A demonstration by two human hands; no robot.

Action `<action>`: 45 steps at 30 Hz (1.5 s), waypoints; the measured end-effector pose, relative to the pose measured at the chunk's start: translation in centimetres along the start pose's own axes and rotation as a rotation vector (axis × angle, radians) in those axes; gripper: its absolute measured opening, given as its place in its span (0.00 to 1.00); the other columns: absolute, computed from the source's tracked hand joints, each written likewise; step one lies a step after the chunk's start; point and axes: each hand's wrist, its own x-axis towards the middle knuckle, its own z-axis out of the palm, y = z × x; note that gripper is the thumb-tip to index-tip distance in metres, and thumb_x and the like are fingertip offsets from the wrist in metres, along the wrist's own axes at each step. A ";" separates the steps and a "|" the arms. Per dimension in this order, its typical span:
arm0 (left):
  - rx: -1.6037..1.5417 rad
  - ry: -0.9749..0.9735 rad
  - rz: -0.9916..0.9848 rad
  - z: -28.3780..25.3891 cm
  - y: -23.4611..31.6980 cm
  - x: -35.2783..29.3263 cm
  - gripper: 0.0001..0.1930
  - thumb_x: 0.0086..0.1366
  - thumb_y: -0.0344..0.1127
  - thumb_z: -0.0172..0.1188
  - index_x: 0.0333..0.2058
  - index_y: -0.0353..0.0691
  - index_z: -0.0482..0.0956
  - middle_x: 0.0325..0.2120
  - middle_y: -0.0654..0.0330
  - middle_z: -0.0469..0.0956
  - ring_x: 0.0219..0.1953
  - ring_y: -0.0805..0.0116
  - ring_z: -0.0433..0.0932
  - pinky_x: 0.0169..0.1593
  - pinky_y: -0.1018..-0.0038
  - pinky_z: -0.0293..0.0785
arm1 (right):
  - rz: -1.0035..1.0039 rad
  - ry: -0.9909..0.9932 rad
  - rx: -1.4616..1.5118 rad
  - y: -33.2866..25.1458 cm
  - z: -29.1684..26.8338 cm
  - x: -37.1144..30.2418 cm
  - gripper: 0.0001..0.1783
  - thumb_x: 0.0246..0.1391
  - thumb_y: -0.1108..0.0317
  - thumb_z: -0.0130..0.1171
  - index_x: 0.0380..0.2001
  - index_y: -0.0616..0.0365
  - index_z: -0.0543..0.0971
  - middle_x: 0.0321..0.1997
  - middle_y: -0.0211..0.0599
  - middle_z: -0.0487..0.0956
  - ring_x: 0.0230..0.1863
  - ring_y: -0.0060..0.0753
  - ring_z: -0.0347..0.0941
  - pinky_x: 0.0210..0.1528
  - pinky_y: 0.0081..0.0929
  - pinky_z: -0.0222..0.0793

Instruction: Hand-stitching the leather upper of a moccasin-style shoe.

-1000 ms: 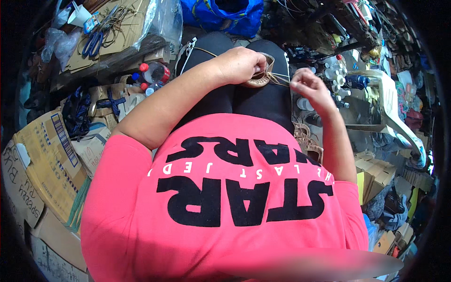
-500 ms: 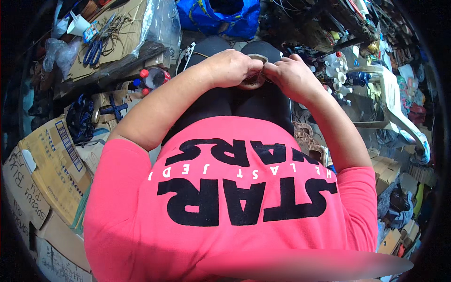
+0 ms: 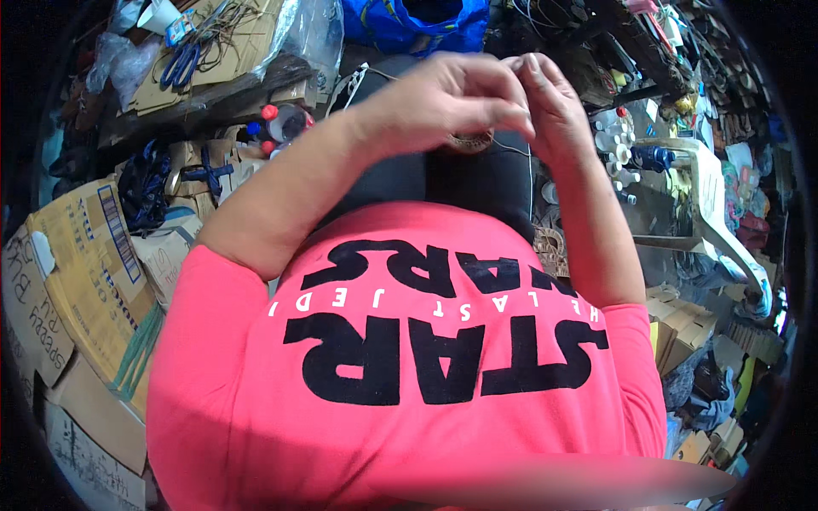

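In my lap lies a brown leather-like piece point(image 3: 471, 144), perhaps part of a shoe, between my dark-clad thighs. Most of it is hidden by my left hand point(image 3: 467, 95), raised above it with fingers curled and slightly blurred. Close beside it is my right hand point(image 3: 550, 100), thumb and fingers pressed together near the left fingertips. A thin pale thread point(image 3: 509, 149) runs from the brown piece toward the right hand's side. Whatever the fingers pinch is too small to make out.
A blue bag point(image 3: 417, 27) stands ahead of my knees. To the left are flat cardboard point(image 3: 241, 64) with blue-handled scissors point(image 3: 180, 66), capped bottles point(image 3: 285, 123) and cardboard boxes point(image 3: 81, 255). On the right are small white bottles point(image 3: 615, 140) and a white plastic chair point(image 3: 711, 192).
Both hands have lifted off the brown piece, moving up and away from my body. The piece stays in my lap, and the thread beside it now shows.
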 end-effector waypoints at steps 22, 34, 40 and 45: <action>1.043 0.369 -0.270 -9.7 1.1 -7.8 0.23 0.55 0.34 0.60 0.51 0.44 0.73 0.44 0.54 0.76 0.46 0.66 0.74 0.50 0.72 0.69 | 0.365 0.334 -0.976 -1.5 -14.5 -11.7 0.26 0.54 0.64 0.58 0.57 0.48 0.69 0.50 0.29 0.74 0.45 0.20 0.67 0.48 0.18 0.63; 0.733 0.494 -0.542 -14.5 -1.5 -13.1 0.09 0.62 0.36 0.55 0.33 0.36 0.77 0.27 0.64 0.76 0.35 0.77 0.72 0.40 0.78 0.69 | 0.412 0.348 -0.749 -0.9 -14.9 -10.0 0.10 0.57 0.61 0.54 0.29 0.56 0.76 0.22 0.18 0.64 0.23 0.15 0.56 0.25 0.16 0.53; 1.113 0.292 -0.141 -6.7 -1.9 -5.0 0.16 0.55 0.36 0.61 0.44 0.42 0.78 0.44 0.54 0.76 0.49 0.59 0.73 0.54 0.68 0.67 | 0.185 0.190 -1.145 -1.8 -8.6 -6.3 0.14 0.53 0.74 0.54 0.44 0.54 0.79 0.30 0.29 0.70 0.30 0.22 0.67 0.35 0.18 0.64; 0.920 -0.014 -0.145 -3.9 -6.3 1.6 0.17 0.53 0.37 0.62 0.43 0.41 0.77 0.43 0.54 0.76 0.46 0.57 0.74 0.51 0.67 0.68 | 0.028 -0.024 -1.126 -0.8 -5.3 -2.4 0.08 0.46 0.79 0.61 0.32 0.59 0.80 0.33 0.30 0.74 0.37 0.22 0.73 0.41 0.20 0.69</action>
